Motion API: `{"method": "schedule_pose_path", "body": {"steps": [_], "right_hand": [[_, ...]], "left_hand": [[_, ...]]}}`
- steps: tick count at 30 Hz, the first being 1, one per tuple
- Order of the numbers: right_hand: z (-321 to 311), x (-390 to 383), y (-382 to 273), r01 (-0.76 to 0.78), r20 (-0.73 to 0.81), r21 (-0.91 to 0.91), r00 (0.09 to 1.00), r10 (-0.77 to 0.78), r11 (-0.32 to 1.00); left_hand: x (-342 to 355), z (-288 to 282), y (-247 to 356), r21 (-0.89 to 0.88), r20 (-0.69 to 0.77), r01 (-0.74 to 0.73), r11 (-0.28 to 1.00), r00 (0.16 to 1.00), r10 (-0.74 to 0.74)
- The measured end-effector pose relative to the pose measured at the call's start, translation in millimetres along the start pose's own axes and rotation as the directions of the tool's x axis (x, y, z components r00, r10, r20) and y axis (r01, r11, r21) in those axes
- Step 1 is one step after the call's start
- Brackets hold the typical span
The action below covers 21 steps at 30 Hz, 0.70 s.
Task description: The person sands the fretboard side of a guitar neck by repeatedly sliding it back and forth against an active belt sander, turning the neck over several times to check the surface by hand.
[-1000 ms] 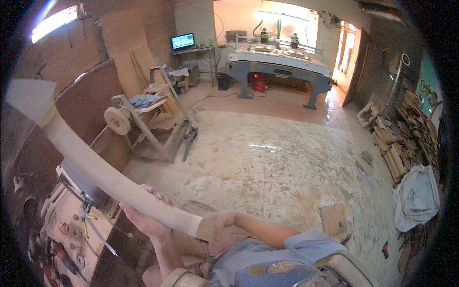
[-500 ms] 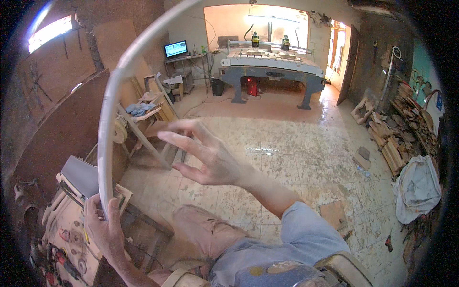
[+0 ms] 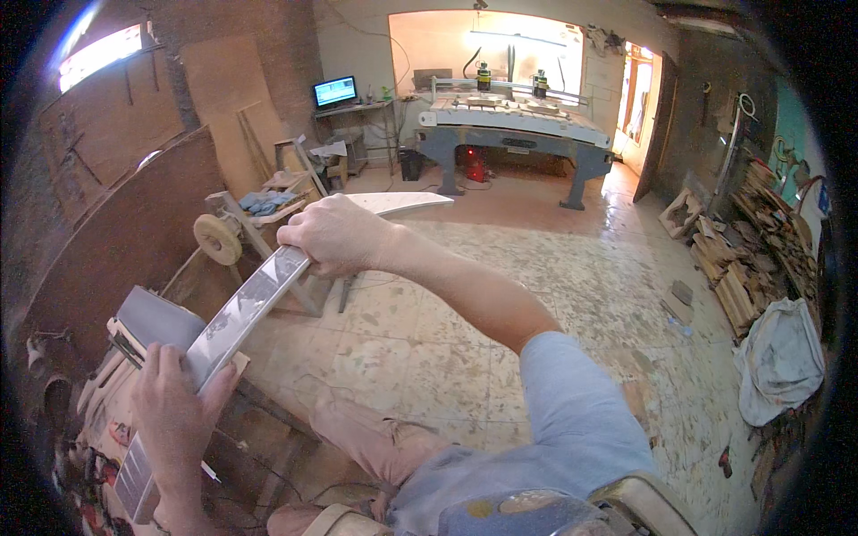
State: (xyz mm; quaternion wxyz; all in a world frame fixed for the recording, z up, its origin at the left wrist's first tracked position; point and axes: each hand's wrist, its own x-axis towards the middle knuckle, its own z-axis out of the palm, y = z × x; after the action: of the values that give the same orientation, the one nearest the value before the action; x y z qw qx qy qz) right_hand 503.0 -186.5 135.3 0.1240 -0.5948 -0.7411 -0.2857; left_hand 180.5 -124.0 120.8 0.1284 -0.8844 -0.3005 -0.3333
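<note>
A long, curved flat strip (image 3: 243, 310) with a pale edge and a glossy grey-and-white face slants across my left side. My left hand (image 3: 172, 406) is wrapped round its lower part, and the strip's lower end sticks out below that hand. Farther up, my right hand (image 3: 338, 234) grips it from above, fingers over the edge. Beyond the right hand the strip curves to the right and ends in a narrow tip. Close behind my left hand is a grey slab-like surface (image 3: 159, 314) on the bench.
A cluttered workbench (image 3: 100, 393) holds tools at lower left. Above it stands a round tan wheel (image 3: 217, 239). A large routing machine (image 3: 514, 125) stands at the back, near a monitor (image 3: 335, 92). Wood scraps (image 3: 733, 268) and a white sack (image 3: 783, 362) lie at right.
The strip has swung down from nearly upright and turned its broad face toward me. My right hand, free and open before, has moved up and left and closed on it.
</note>
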Motion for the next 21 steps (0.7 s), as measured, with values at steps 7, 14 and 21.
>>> {"method": "schedule_pose_path", "body": {"steps": [7,14,21], "right_hand": [[19.3,10.9,9.7,-0.080,0.008,0.163,0.997,0.080,0.983],[45.2,38.1,17.5,0.005,0.084,0.200,0.996,-0.022,0.980],[87.6,88.3,37.7,0.125,0.144,0.278,0.975,-0.170,0.952]], "left_hand": [[-11.9,-28.8,-51.9,0.084,0.093,0.175,0.981,0.979,-0.183],[-36.1,-23.7,-111.7,0.022,0.075,0.116,0.993,0.990,-0.117],[-28.7,-16.5,-159.8,-0.065,0.212,0.165,0.984,0.966,-0.148]]}}
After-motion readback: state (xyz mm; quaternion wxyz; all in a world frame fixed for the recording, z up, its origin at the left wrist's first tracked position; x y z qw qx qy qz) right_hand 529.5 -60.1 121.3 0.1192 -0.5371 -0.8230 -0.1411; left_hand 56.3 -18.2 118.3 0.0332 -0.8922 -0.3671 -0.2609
